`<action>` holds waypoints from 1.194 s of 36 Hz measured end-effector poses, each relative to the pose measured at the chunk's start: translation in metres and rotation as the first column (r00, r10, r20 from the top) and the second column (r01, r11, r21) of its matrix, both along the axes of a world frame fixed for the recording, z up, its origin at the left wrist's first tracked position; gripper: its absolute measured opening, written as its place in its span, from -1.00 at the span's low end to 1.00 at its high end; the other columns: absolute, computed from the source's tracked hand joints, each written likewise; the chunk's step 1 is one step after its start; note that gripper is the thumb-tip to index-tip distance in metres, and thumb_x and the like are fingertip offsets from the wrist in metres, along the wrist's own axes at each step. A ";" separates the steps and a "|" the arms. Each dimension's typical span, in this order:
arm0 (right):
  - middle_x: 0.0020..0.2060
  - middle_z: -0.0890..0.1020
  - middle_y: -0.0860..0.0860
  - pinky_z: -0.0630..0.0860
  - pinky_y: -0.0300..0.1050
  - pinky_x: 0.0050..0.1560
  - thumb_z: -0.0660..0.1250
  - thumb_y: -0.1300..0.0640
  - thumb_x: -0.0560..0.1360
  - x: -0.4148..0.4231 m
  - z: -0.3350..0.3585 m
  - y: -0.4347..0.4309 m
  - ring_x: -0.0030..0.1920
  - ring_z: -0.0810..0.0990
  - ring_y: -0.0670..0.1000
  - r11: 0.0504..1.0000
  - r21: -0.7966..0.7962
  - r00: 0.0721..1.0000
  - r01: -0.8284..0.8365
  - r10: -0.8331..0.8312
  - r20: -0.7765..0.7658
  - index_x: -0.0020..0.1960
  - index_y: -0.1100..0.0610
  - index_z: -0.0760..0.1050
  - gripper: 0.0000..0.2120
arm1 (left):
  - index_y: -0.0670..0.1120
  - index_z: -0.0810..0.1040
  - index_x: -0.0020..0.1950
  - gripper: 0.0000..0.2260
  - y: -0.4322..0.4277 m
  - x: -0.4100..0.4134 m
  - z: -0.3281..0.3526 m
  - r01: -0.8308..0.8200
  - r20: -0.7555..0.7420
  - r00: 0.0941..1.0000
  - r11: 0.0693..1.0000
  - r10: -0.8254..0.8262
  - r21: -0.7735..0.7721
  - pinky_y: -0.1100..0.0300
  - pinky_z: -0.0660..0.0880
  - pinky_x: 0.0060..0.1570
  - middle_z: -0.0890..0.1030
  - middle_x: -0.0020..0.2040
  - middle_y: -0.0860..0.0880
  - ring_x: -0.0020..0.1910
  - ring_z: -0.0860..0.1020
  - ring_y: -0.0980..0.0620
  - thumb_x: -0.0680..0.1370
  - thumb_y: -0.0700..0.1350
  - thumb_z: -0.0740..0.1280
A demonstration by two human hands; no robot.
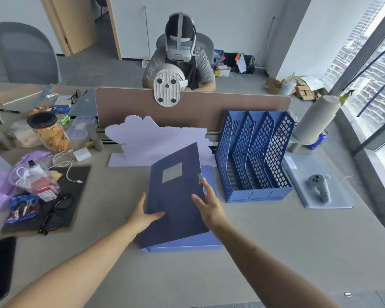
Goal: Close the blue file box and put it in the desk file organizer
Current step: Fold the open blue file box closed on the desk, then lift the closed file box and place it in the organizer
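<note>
Resting w/ fingers spread, the left hand (142, 215) lies flat against the lower left edge of the dark blue cover (176, 196) of the blue plastic file box (182, 246); thumb on the cover face, nothing clasped. Right hand (209, 207), also spread, touches the cover's right edge w/ fingertips, palm facing left; no closed hold. Cover is tilted, hinged along the left side, raised at the right, so the box is partly open; its lighter blue base lies flat on the grey desk top (276, 241), approx. centre. Just right of the box, apart from it: blue perforated plastic desk file organizer (253, 156), upright, w/ several slanted slots, no files seen inside. Behind box: pale lilac cut-out board (142, 141), standing. Right of organizer: grey handheld controller (319, 187) on a pale blue folder (333, 196). Left of box: black mat (71, 196) w/ black eyeglasses (53, 215), white cable (65, 165), clear jar of snacks w/ black lid (48, 132), purple plastic bag (0, 185). Brown desk divider (209, 107) at the rear carries a white clip-on fan (168, 85); beyond it sits a person wearing a white headset (179, 47). Room: office, grey floor, wooden door at rear left, floor-to-ceiling window (376, 74) at right.
</note>
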State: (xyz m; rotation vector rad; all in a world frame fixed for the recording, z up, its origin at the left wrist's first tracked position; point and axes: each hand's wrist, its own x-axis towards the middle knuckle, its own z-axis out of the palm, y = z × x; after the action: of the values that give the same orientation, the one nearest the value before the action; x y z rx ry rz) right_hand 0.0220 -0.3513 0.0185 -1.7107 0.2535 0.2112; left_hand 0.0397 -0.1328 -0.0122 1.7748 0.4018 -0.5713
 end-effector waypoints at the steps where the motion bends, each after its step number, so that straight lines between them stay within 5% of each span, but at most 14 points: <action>1: 0.35 0.26 -0.27 0.23 -0.24 0.32 0.26 0.19 0.59 -0.001 -0.004 -0.001 0.36 0.22 -0.25 0.999 -0.040 1.000 -0.012 0.012 -0.010 0.56 -0.11 0.06 -0.36 | 0.12 -0.10 0.61 0.15 0.002 0.001 -0.006 0.007 -0.034 0.999 0.999 -0.006 0.032 -0.09 0.38 0.39 0.33 0.54 0.00 0.46 0.40 -0.16 0.26 0.12 0.62; 4: 0.40 0.28 -0.21 0.33 -0.21 0.25 0.25 0.34 0.55 -0.006 -0.013 -0.005 0.45 0.29 -0.09 0.989 -0.145 0.999 -0.003 -0.004 -0.042 0.56 -0.13 0.03 -0.26 | 0.07 -0.08 0.62 0.25 0.005 0.006 -0.025 0.038 -0.083 0.996 0.998 -0.035 0.045 0.03 0.40 0.35 0.35 0.54 0.00 0.44 0.42 -0.10 0.14 0.27 0.61; 9: 0.52 0.25 -0.07 0.27 -0.21 0.28 0.24 0.33 0.55 -0.015 -0.035 -0.022 0.51 0.24 0.01 0.963 -0.269 0.997 0.029 -0.049 -0.067 0.56 -0.14 0.01 -0.26 | -0.02 -0.04 0.63 -0.01 -0.016 0.001 -0.025 0.120 -0.047 0.992 0.983 -0.115 0.138 0.04 0.27 0.45 0.21 0.59 -0.04 0.55 0.24 -0.08 0.41 0.00 0.55; 14: 0.55 0.20 -0.04 0.23 0.12 0.46 0.24 0.21 0.55 -0.024 -0.060 -0.031 0.52 0.21 0.06 0.908 -0.414 0.978 0.054 -0.132 -0.163 0.44 -0.42 -0.02 -0.26 | 0.06 -0.05 0.63 -0.03 -0.031 -0.002 -0.026 0.245 -0.013 0.965 0.881 -0.263 0.404 0.04 0.21 0.48 0.05 0.61 -0.12 0.57 0.15 -0.11 0.41 0.10 0.52; 18: 0.56 0.12 -0.03 0.10 0.08 0.49 0.18 0.30 0.58 -0.032 -0.078 -0.036 0.59 -0.04 0.02 0.943 -0.324 0.966 0.075 -0.150 -0.213 0.49 -0.28 0.02 -0.31 | 0.10 -0.07 0.63 -0.05 -0.040 -0.005 -0.029 0.263 -0.009 0.956 0.848 -0.292 0.459 0.08 0.27 0.44 -0.03 0.63 -0.07 0.58 0.16 -0.07 0.43 0.11 0.49; 23: 0.47 0.23 -0.10 0.17 -0.17 0.35 0.16 0.41 0.56 -0.036 -0.087 -0.039 0.48 0.22 -0.01 0.971 -0.204 0.969 0.125 -0.163 -0.183 0.56 -0.07 0.01 -0.29 | 0.14 -0.08 0.62 -0.06 -0.046 -0.007 -0.034 0.261 0.004 0.953 0.830 -0.302 0.493 0.15 0.38 0.32 -0.08 0.64 -0.05 0.56 0.22 -0.07 0.45 0.11 0.49; 27: 0.55 0.13 -0.10 0.12 -0.23 0.35 0.17 0.40 0.57 -0.037 -0.091 -0.044 0.53 0.15 -0.01 0.975 -0.191 0.971 0.117 -0.153 -0.186 0.58 -0.04 -0.04 -0.28 | 0.14 -0.08 0.62 -0.07 -0.048 -0.007 -0.034 0.270 0.006 0.949 0.819 -0.316 0.506 0.12 0.37 0.34 -0.09 0.64 -0.06 0.56 0.21 -0.08 0.45 0.09 0.49; 36: 0.56 0.10 -0.09 0.16 -0.10 0.44 0.16 0.35 0.58 -0.037 -0.096 -0.049 0.52 0.18 0.04 0.986 -0.135 0.959 0.101 -0.133 -0.251 0.58 -0.08 -0.08 -0.28 | 0.15 -0.06 0.62 -0.07 -0.051 -0.007 -0.038 0.275 0.013 0.942 0.795 -0.335 0.541 0.18 0.46 0.16 -0.09 0.64 -0.05 0.52 0.29 -0.08 0.45 0.08 0.49; 43: 0.42 0.37 0.01 0.32 -0.16 0.14 0.16 0.34 0.58 -0.036 -0.100 -0.051 0.16 0.42 0.05 0.982 -0.122 0.945 0.146 -0.175 -0.275 0.54 -0.11 0.04 -0.34 | 0.15 -0.05 0.62 -0.09 -0.052 -0.008 -0.038 0.277 0.007 0.940 0.776 -0.341 0.567 0.10 0.46 0.26 -0.09 0.64 -0.06 0.51 0.30 -0.10 0.46 0.08 0.48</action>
State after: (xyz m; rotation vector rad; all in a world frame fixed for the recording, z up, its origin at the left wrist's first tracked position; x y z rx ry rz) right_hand -0.0140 -0.4020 -0.0816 -1.7469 0.6247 0.3294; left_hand 0.0313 -0.1848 -0.0506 2.4628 0.2042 -0.6217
